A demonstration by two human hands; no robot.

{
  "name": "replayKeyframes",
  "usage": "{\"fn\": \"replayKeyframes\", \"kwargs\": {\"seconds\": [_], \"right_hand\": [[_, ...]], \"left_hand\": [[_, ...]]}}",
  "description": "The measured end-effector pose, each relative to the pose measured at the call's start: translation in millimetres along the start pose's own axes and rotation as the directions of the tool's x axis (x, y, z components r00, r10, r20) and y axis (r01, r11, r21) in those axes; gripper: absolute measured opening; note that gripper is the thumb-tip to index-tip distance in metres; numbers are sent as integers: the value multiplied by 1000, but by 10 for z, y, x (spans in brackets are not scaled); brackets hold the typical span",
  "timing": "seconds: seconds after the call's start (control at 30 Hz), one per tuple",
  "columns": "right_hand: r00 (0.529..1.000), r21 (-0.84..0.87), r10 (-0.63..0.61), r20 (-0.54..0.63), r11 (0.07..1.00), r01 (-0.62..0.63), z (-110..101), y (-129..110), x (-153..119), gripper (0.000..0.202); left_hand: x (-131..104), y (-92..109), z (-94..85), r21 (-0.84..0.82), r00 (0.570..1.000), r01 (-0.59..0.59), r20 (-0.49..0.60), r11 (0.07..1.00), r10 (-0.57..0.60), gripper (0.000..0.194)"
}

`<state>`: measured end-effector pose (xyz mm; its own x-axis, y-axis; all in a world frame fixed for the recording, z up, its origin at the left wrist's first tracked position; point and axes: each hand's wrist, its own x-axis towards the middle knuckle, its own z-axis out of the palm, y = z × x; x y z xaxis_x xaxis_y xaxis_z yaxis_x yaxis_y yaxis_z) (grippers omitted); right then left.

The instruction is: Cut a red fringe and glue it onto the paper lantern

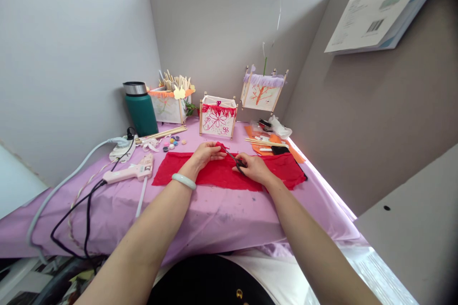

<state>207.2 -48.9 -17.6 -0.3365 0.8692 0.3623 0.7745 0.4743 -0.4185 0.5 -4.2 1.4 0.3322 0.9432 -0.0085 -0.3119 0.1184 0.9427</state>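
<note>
A wide red cloth [214, 177] lies on the purple table cover, passing under both hands. My left hand [208, 153], with a pale bangle [183, 181] on its wrist, pinches a small red piece [222, 146] at its fingertips. In my right hand [252, 167] are scissors with black handles [240, 164], whose blades point up and left toward that small piece. Whether the blades touch it is too small to tell. Behind the hands stands a white lantern [217, 123] with red fringe and drawn flowers.
On the left are a pink glue gun [132, 171], a power strip [122, 149] with cables and a green bottle [140, 112]. A box of sticks [168, 107] stands behind. A purple-fringed lantern [264, 91] hangs at the back right, above orange sheets [296, 151] and sticks.
</note>
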Motion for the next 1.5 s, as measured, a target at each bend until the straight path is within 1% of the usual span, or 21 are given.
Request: {"fn": "replayKeyframes", "kwargs": {"seconds": [0.2, 0.7, 1.03, 1.5], "right_hand": [[1000, 1, -5, -7, 1000, 5, 4, 6, 1, 29], [1000, 38, -6, 8, 999, 6, -14, -17, -10, 31], [1000, 41, 1, 13, 999, -1, -22, -25, -16, 32], [1000, 32, -13, 7, 999, 13, -12, -21, -10, 29]], "left_hand": [[-12, 15, 16, 17, 1000, 17, -5, 1000, -17, 5], [48, -15, -36, -40, 999, -40, -34, 998, 39, 6], [49, -4, -33, -56, 997, -37, -73, 998, 33, 6], [14, 17, -21, 5, 999, -5, -54, 1000, 5, 3]]}}
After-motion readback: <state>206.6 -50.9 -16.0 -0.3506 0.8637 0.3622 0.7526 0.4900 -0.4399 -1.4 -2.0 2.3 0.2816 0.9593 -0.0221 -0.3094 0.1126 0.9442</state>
